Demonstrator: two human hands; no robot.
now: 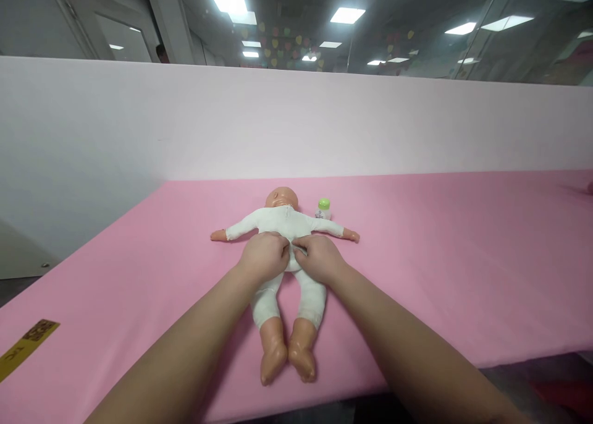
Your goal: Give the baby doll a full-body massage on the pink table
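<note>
A baby doll (280,221) with a white cloth body lies face down, its bald head at the far end and its arms spread wide. Its bare plastic feet point toward me. My left hand (266,254) rests on the left side of its lower back, fingers curled in and pinching at the white cloth. Close beside it, my right hand (319,257) is closed the same way on the right side. Only a narrow gap separates the two sets of fingertips. A small bottle (323,209) with a green cap stands past the doll's right arm.
Pink cloth (440,257) covers the table. A white wall panel (296,121) rises along the back and left, with glass above it reflecting ceiling lights. A yellow-and-black label (28,348) lies at the left front. The table's front edge runs below my forearms.
</note>
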